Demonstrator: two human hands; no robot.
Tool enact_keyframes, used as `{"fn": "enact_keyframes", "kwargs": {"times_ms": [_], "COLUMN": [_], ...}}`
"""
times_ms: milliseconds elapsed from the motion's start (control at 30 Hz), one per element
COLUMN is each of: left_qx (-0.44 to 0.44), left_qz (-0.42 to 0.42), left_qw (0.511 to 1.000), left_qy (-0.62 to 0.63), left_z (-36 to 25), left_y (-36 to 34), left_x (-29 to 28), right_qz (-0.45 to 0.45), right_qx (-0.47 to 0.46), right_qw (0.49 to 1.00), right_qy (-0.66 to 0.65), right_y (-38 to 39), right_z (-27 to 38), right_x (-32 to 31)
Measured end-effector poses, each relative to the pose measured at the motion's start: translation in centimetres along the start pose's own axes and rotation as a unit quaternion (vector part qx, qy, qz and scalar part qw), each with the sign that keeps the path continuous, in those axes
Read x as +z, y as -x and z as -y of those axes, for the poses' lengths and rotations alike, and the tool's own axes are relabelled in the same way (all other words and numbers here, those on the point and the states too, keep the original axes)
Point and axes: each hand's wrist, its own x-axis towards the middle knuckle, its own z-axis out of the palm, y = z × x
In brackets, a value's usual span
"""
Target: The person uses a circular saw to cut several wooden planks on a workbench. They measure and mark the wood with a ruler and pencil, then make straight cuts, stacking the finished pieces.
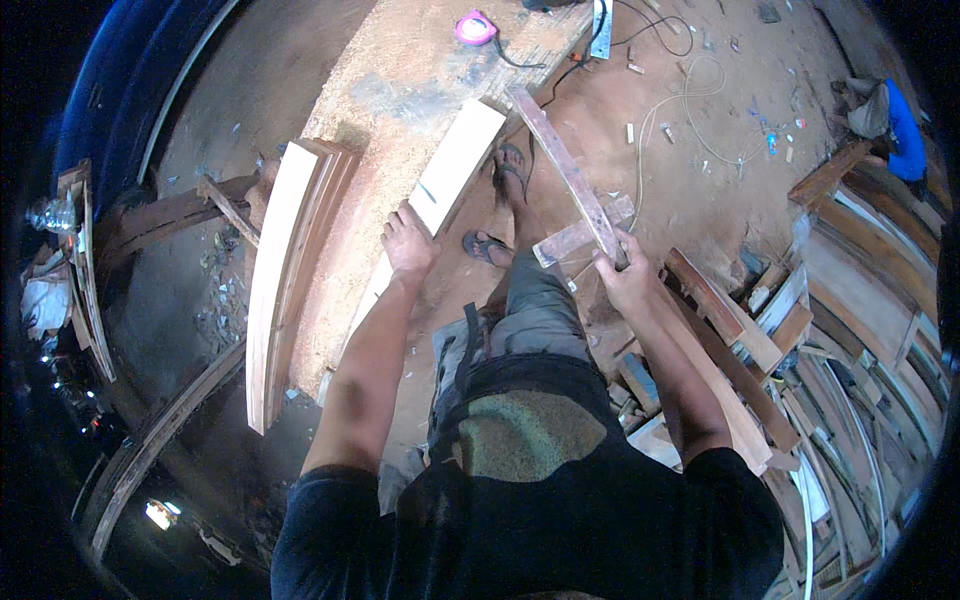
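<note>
Head view, looking down over the person's dark shirt and both bare forearms. The right hand (622, 275) is nearest the body, its grip closed around the near end of a wooden T-square (575, 190); the long blade runs up and to the left from the fist, and a short crosspiece sits just beside the knuckles. The tool is held in the air above the dusty floor (700, 200), over the person's sandalled foot (510, 165).

The left hand (410, 245) reaches forward with the arm nearly straight, palm down, fingers pressed onto the near end of a pale plank (455, 165) lying on the sawdust-covered table (400, 90). It presses rather than pinches.

Risks, as a judgement: the plank's near end appears close to the table edge, so uneven pressure could tip or slide it. The square, held one-handed at its end, could swing or drop toward the feet, which are open in sandals.

Left of the plank stands a stack of curved boards (290, 270). Offcuts (760, 340) lie piled at the right. Farther off are a pink tape measure (475, 28), loose cable (690, 110), and another person in blue (905, 130).
</note>
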Motion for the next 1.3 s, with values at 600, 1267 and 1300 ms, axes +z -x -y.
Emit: {"fn": "enact_keyframes", "kwargs": {"times_ms": [600, 1267, 1300], "left_qx": [0.075, 0.153, 0.166], "left_qz": [-0.074, -0.154, -0.146], "left_qw": [0.982, 0.939, 0.938], "left_qy": [0.154, 0.268, 0.267], "left_z": [9.2, 2.9, 2.0], "left_y": [-2.2, -8.2, -8.5], "left_x": [-1.2, -2.8, -3.5], "right_qz": [0.000, 0.181, 0.196], "right_qx": [-0.020, -0.233, -0.230], "right_qw": [0.996, 0.950, 0.947], "right_qy": [-0.084, 0.103, 0.110], "right_y": [-4.5, -15.9, -16.6], "right_z": [-3.1, 6.1, 6.3], "right_x": [3.6, 16.7, 18.2]}}
